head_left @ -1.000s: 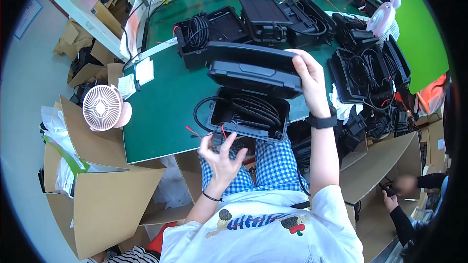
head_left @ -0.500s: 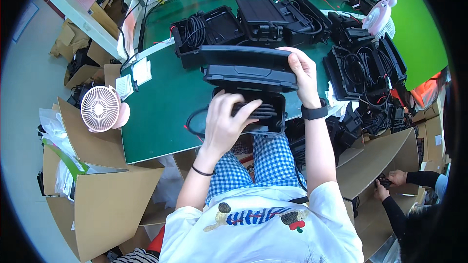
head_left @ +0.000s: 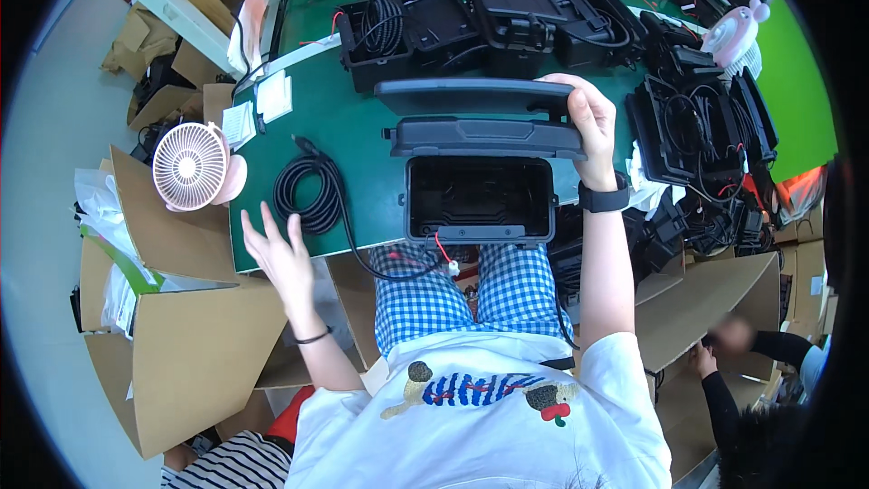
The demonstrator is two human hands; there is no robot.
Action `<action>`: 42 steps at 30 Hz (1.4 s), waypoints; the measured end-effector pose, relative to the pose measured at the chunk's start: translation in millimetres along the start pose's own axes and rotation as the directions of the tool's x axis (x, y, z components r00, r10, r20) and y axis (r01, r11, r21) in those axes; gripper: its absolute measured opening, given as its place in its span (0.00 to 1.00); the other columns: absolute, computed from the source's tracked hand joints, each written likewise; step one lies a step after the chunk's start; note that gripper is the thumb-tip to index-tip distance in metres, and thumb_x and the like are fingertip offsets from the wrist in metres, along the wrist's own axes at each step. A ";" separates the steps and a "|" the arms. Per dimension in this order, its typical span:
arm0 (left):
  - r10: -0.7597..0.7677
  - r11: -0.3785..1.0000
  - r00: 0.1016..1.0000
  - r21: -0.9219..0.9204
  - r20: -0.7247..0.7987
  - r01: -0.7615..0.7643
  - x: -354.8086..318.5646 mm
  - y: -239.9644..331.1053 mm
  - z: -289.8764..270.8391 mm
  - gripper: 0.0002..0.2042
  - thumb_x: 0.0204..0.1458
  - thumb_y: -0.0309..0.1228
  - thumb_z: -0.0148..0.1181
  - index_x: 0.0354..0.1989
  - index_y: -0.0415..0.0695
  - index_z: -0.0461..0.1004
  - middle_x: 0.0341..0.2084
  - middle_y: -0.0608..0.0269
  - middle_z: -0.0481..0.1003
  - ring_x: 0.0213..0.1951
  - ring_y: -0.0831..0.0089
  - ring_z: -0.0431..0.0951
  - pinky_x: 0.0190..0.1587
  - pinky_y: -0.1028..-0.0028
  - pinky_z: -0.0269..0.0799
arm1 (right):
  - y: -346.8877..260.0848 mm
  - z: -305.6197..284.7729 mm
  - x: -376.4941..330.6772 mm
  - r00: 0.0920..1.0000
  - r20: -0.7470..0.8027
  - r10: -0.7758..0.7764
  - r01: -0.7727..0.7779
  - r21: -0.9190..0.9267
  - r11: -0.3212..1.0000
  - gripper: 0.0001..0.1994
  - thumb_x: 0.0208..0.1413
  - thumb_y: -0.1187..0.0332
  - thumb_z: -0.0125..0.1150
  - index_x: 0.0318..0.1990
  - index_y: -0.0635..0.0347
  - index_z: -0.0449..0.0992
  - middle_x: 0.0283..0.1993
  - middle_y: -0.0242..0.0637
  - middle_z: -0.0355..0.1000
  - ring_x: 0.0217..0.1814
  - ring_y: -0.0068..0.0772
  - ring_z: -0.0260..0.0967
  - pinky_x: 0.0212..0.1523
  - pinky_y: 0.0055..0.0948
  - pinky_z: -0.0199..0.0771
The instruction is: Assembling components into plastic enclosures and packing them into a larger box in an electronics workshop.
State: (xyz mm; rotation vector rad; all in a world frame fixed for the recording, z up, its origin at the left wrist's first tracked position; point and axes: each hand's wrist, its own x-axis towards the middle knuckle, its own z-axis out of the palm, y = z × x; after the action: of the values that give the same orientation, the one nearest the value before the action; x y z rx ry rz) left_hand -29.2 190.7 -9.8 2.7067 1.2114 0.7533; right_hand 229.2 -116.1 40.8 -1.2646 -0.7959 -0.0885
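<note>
A black open case (head_left: 480, 199) lies at the front edge of the green table (head_left: 362, 127), its inside bare. My right hand (head_left: 588, 118) grips the raised lid (head_left: 480, 98) at its right end. A coil of black cable (head_left: 312, 190) lies on the table left of the case, and its lead runs to the case's front, where a thin red wire (head_left: 442, 249) hangs. My left hand (head_left: 281, 254) is open with fingers spread, just below the coil at the table's edge, holding nothing.
Several more black cases with coiled cables (head_left: 507, 9) crowd the back and right of the table. A small pink fan (head_left: 192, 166) stands at the left edge. Open cardboard boxes (head_left: 172, 344) stand at left. Another person's hands (head_left: 724, 340) are at lower right.
The cable coil, earlier inside the case under my left hand, now lies on the table to the left. My left hand has let it go and drawn back. The case is empty.
</note>
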 end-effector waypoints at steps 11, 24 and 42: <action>0.457 0.758 0.840 -0.622 0.291 -0.197 -93.2 91.0 -27.7 0.23 0.43 0.47 0.73 0.37 0.41 0.76 0.18 0.66 0.68 0.18 0.76 0.67 0.21 0.75 0.63 | 2.7 10.4 3.6 0.997 0.020 0.072 -0.072 0.002 0.997 0.19 0.62 0.54 0.56 0.47 0.61 0.80 0.42 0.36 0.79 0.43 0.26 0.75 0.46 0.24 0.74; 0.773 0.470 0.634 -0.683 0.012 -0.560 -58.2 95.9 -59.3 0.17 0.46 0.24 0.64 0.47 0.42 0.78 0.30 0.58 0.72 0.31 0.63 0.73 0.35 0.68 0.71 | 3.9 12.2 1.3 0.998 0.037 0.045 -0.044 -0.012 0.999 0.19 0.61 0.53 0.58 0.47 0.58 0.81 0.40 0.35 0.79 0.41 0.25 0.76 0.43 0.23 0.76; 0.956 -0.045 0.073 -0.390 -0.284 -0.920 -24.5 106.1 -21.0 0.12 0.47 0.26 0.62 0.42 0.45 0.79 0.39 0.61 0.77 0.34 0.69 0.78 0.35 0.75 0.79 | 0.4 14.8 1.3 0.998 0.004 0.059 -0.059 0.012 0.998 0.17 0.61 0.56 0.59 0.46 0.60 0.81 0.39 0.34 0.79 0.39 0.24 0.76 0.41 0.22 0.75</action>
State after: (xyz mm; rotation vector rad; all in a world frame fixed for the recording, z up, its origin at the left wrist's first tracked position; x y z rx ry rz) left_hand 19.2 98.1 27.0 2.6047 -1.1570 0.7790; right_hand 223.2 -102.6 42.3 -1.2765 -0.7610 -0.0337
